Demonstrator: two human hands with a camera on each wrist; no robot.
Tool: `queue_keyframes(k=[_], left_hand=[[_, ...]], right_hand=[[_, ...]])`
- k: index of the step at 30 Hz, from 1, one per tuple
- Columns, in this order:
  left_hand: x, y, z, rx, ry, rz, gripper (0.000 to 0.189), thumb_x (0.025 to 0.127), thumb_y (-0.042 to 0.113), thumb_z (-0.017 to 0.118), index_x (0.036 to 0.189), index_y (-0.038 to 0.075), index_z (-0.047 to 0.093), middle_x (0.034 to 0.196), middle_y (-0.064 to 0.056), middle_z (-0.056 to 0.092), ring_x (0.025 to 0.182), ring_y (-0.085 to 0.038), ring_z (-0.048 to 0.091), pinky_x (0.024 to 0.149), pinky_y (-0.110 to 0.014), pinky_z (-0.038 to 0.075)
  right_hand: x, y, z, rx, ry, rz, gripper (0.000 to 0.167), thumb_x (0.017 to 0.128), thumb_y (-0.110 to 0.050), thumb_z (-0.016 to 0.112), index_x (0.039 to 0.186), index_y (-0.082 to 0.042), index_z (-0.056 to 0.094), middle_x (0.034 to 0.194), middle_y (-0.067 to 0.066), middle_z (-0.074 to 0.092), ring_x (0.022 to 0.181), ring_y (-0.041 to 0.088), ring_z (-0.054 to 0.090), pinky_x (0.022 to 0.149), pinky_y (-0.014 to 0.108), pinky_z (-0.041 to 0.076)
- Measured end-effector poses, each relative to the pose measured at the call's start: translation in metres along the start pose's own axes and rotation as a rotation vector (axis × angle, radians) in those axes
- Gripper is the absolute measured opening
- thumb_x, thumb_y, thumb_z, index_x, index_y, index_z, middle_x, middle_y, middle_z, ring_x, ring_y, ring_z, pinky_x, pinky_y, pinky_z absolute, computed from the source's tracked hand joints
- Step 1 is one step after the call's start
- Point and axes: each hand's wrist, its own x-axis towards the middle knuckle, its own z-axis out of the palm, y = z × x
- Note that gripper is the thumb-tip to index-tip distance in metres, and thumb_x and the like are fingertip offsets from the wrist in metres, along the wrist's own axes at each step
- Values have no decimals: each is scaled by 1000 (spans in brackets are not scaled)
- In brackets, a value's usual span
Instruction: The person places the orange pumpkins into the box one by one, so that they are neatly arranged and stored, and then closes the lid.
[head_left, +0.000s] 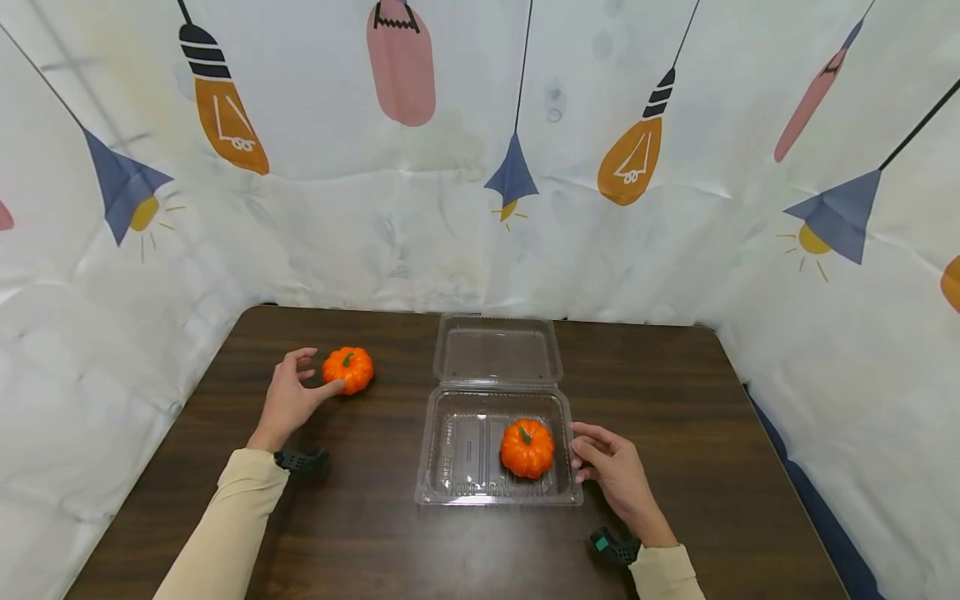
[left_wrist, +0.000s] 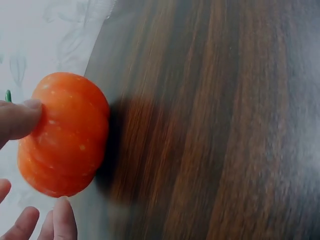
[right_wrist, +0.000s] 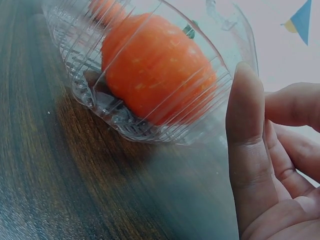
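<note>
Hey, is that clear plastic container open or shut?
Open: the container has its lid folded back on the far side, leaving the pumpkin inside uncovered.

- My left forearm (head_left: 225, 525), pale-sleeved: enters at the lower edge of the head view, slants up and rightward, reaches farther forward than its pair.
- My left wrist (head_left: 264, 440): bare in part, in line with the forearm.
- My left hand (head_left: 288, 398): thumb (left_wrist: 20, 120) extended on the inner side; fingers (left_wrist: 64, 220) lightly bent, well parted from the thumb.
- My right forearm (head_left: 666, 571), pale-sleeved: largely cropped by the lower edge, slants up and leftward.
- My right wrist (head_left: 652, 527): bare in part.
- My right hand (head_left: 617, 473): thumb upright in its wrist view, forefinger (right_wrist: 295, 106) brought close behind it, remaining fingers bent.
</note>
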Motion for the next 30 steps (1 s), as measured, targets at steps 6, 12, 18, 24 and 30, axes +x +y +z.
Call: queue_keyframes(k=[6,12,18,24,30], left_hand=[[3,3,7,4,-23,15,87,93,39,77,157,4,30,153,-33,34,137,-50,46,109,-66,46],[5,5,11,-1,-26,25,89,92,43,78,158,5,30,152,-31,36,133,-47,47,107,-62,47],[3,4,10,15,-39,-3,92,92,47,77,159,6,28,155,-30,36,133,-45,45,108,-61,46],[4,2,14,21,-39,-8,94,91,48,77,158,4,29,154,-31,37,132,-46,46,109,-61,45],[5,5,17,34,-25,-3,92,91,47,77,156,2,31,151,-31,39,127,-44,48,105,-58,47]], right_hand=[[1,3,-1,8,-3,0,52,100,-17,70,142,9,54,89,-6,71,73,8,65,62,23,62],[5,1,-2,1,12,-5,49,99,-18,71,140,6,58,89,-4,72,72,9,65,62,24,62],[8,1,-3,15,-21,-1,52,98,-20,72,142,5,56,89,-4,72,73,9,65,62,23,62],[6,3,-4,26,-22,8,53,99,-20,71,142,5,56,89,-4,72,73,9,65,62,23,62],[5,4,-6,25,-14,10,53,99,-18,71,142,7,55,88,-5,71,72,9,64,63,23,62]])
